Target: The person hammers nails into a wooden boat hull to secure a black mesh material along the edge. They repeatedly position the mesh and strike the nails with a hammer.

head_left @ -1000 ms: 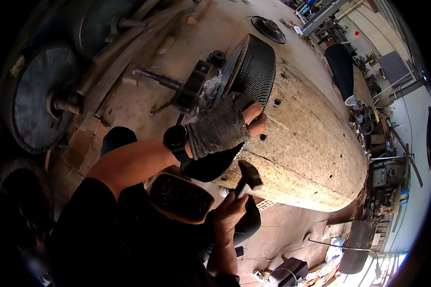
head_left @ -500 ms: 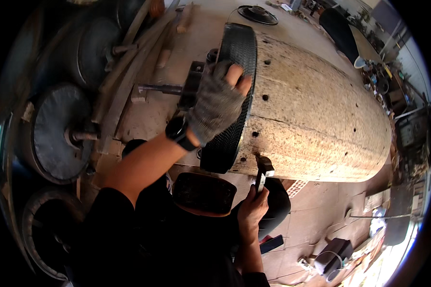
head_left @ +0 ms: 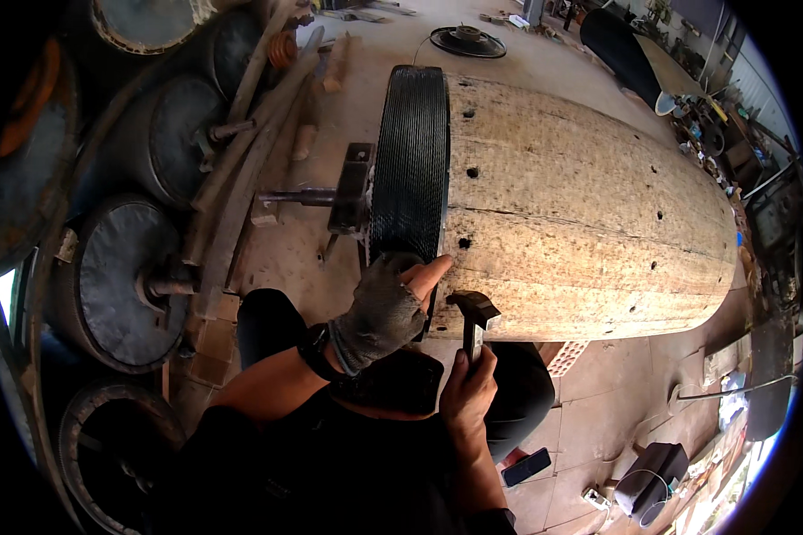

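Observation:
My right hand [head_left: 469, 392] grips a hammer [head_left: 475, 314] by its handle, head up, close to the near lower side of a pale wooden drum [head_left: 580, 214]. Dark holes dot the drum's surface. A broad black band [head_left: 409, 160] of many cord-like ridges wraps around its left end. My left hand [head_left: 382, 308], in a grey fingerless glove, lies on the band's near part. Its bare fingers stretch right toward the wood's edge; the thumb side is hard to make out. From the left end juts a metal shaft [head_left: 299, 196] with a bracket [head_left: 352, 187].
Several dark drums with shafts, such as a grey-faced one [head_left: 134, 285], line the left, beside long wooden beams [head_left: 259, 160]. A round metal disc [head_left: 467, 41] lies beyond. On the floor at right are a phone [head_left: 526, 466], a perforated brick [head_left: 566, 358] and a dark boxy thing [head_left: 656, 473].
My left hand has come down along the black band, from its upper middle to its near end. The hammer stays in my right hand, a little lower in view. The view has shifted.

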`<state>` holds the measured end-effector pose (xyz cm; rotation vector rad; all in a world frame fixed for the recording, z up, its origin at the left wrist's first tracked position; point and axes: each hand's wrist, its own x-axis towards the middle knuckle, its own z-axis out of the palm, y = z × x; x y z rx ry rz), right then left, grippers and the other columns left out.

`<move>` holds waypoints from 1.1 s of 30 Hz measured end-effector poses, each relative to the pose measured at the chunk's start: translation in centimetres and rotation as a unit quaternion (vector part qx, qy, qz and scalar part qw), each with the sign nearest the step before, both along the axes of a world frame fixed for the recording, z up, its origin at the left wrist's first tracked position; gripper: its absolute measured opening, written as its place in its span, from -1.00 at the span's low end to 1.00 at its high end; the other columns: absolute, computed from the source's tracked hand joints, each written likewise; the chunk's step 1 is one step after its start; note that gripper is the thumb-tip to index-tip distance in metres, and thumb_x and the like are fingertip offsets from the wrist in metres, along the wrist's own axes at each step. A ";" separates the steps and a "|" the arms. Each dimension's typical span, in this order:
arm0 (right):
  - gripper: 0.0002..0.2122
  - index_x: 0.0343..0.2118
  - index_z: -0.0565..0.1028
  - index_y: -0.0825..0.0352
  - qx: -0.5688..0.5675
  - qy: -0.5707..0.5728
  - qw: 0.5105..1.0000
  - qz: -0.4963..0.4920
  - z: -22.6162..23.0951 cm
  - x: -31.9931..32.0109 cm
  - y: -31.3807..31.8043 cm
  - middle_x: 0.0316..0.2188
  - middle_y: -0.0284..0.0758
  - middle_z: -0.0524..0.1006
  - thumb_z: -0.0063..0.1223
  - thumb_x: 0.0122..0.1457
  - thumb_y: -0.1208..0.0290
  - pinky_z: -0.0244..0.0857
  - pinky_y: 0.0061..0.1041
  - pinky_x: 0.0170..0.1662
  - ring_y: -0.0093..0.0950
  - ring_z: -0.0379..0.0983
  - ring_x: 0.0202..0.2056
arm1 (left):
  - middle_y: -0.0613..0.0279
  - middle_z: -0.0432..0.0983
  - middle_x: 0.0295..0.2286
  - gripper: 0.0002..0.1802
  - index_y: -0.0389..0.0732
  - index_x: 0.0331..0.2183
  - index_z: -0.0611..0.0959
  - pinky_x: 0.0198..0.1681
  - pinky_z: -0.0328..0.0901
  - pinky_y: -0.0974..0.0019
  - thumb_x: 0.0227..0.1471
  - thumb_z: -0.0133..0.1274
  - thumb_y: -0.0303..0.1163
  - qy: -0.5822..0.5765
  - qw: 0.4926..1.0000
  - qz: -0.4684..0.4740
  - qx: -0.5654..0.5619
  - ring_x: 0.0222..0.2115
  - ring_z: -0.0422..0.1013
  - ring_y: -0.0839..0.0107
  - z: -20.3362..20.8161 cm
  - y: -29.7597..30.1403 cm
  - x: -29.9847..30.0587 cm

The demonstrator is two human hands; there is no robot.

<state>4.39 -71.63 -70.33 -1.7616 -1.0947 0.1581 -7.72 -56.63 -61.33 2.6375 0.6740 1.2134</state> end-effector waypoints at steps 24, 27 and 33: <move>-0.85 -0.25 0.41 0.52 0.164 -0.042 0.985 0.030 1.7 0.8 -0.7 -0.57 0.02 0.49 -0.08 0.27 0.50 0.37 -0.18 -0.50 0.04 0.50 -0.55 | 0.06 0.47 -0.20 -0.31 -0.35 0.10 0.46 -0.16 0.33 0.07 -0.13 0.25 -0.46 0.037 0.999 0.000 0.037 -0.25 0.42 0.09 -2.4 -4.3 -2.3; -0.87 -0.36 0.37 0.41 -0.087 -0.054 0.995 0.012 2.5 0.6 1.3 -0.53 0.10 0.49 -0.04 0.27 0.46 0.35 -0.10 -0.50 0.14 0.47 -0.48 | 0.07 0.49 -0.33 -0.58 -0.32 -0.12 0.59 -0.30 0.40 0.13 -0.04 0.19 -0.34 0.227 0.970 -0.091 0.005 -0.34 0.49 0.17 -6.4 -5.8 -4.2; -0.83 -0.37 0.41 0.50 0.203 0.064 0.977 0.017 1.5 -0.3 -0.1 -0.61 -0.12 0.48 -0.05 0.27 0.46 0.37 -0.32 -0.50 -0.26 0.47 -0.59 | 0.09 0.52 -0.37 -0.69 -0.28 -0.24 0.63 -0.26 0.41 0.13 0.00 0.12 -0.27 0.283 0.935 -0.187 -0.105 -0.36 0.51 0.15 -11.4 -7.1 -4.9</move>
